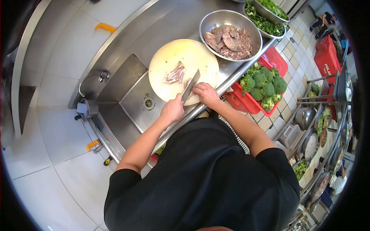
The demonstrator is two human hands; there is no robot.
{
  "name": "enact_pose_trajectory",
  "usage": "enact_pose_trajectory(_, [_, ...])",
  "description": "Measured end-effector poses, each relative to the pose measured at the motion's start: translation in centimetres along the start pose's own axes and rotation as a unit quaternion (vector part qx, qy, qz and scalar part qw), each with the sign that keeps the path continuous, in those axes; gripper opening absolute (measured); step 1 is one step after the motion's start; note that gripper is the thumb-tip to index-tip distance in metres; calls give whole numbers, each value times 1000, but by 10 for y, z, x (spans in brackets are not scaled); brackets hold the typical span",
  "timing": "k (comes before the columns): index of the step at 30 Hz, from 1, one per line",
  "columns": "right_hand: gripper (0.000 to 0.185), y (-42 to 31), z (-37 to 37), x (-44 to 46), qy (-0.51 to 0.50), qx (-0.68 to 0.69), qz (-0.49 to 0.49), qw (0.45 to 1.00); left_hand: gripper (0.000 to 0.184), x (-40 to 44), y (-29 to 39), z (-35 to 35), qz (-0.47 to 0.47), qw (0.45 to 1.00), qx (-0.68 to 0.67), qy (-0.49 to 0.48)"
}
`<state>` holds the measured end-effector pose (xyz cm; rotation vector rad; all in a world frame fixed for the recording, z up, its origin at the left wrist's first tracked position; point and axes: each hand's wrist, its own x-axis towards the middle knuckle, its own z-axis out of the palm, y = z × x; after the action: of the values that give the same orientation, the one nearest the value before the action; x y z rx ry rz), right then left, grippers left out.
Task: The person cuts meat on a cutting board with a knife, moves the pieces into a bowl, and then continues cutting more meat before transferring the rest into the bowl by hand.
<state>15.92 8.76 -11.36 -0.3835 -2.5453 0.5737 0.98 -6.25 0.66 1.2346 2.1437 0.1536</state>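
Note:
My left hand [172, 111] is closed round the handle of a knife [190, 85], its blade pointing away from me over the round cutting board [162, 63]. Close beside the blade, my right hand [206, 94] has its fingers curled down on a small piece of meat [187, 82], mostly hidden by the knife and fingers. Several pale meat strips [175, 74] lie near the middle of the board. Beyond the board, a steel bowl [206, 24] holds chopped and larger pieces of brownish meat [232, 40].
A sink [140, 111] with a faucet [103, 75] adjoins the board. Right of the counter edge, a red crate [239, 103] holds broccoli [265, 82]. Bowls of leafy greens [266, 26] stand at the upper right, beyond them a person [327, 21]. Shelves with food trays [310, 146] line the right.

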Motion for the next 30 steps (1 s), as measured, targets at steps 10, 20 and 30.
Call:
enact_pose_trajectory(10, [18, -2, 0, -2, -14, 4, 23, 1000, 27, -5, -21, 3, 13, 1000, -11, -25])
enact_pose_trajectory(20, [18, 0, -1, 2, -2, -20, 2, 1000, 27, -14, -17, 14, -6, 1000, -7, -21])
enact_pose_trajectory(30, [8, -3, -7, -7, 50, 98, 126, 986, 26, -21, -26, 16, 2, 1000, -15, -15])
